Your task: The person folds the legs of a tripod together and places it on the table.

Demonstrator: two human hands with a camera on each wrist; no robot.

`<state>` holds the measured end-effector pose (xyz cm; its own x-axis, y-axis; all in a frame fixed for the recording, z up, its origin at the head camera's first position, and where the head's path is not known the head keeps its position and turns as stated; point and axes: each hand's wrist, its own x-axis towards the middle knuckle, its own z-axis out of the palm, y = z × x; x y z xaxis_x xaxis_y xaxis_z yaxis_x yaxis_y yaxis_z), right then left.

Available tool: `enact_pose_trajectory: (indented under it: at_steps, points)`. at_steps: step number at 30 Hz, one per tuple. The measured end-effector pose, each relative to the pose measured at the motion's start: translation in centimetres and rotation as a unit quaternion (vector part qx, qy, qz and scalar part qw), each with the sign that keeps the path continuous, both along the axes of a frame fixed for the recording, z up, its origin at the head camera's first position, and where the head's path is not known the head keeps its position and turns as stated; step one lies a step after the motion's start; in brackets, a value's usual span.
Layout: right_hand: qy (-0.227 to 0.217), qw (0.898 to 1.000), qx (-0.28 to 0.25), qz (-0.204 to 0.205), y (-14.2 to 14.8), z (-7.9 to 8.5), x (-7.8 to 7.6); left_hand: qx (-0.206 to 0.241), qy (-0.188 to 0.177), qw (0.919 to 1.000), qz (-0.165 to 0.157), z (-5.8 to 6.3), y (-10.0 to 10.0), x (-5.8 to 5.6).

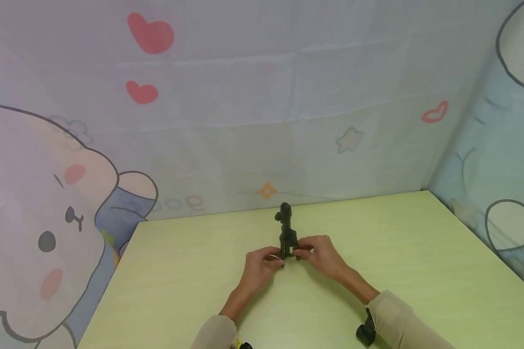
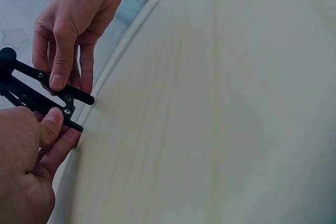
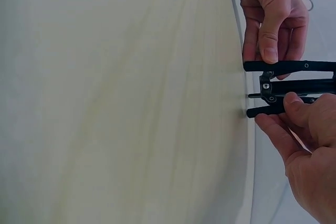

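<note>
A small black tripod [image 1: 286,235] stands near the back of the table, its legs partly spread and a knob on the side of its head. My left hand [image 1: 258,267] pinches one leg low down between thumb and fingers. On the other side, my right hand [image 1: 320,254] pinches another leg the same way. Seen up close in the left wrist view, metal hinge links join the tripod's legs [image 2: 80,94] near their feet. The right wrist view shows the leg [image 3: 283,66] in the left hand's fingers and a thin rod between the legs.
The pale yellow-green table [image 1: 179,291] ends at a back edge just behind the tripod. A printed cloth backdrop [image 1: 227,97] with hearts and cartoon figures hangs behind and at both sides. A black device [image 1: 366,334] sits under the right wrist.
</note>
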<state>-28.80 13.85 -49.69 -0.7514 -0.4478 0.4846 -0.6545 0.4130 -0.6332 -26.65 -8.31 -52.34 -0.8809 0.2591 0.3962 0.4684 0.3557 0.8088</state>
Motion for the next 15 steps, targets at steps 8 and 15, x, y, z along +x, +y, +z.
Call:
enact_pose_trajectory:
  at_steps: [8,15]
  points:
    - [0.005,1.0,-0.001,-0.002,0.12,-0.17,-0.11,-0.004,0.004,0.9999,0.009,0.02,0.17,0.09]
    - [0.01,1.0,-0.007,0.0,0.18,-0.31,-0.31,-0.015,0.019,0.9995,0.019,-0.34,0.37,-0.08]
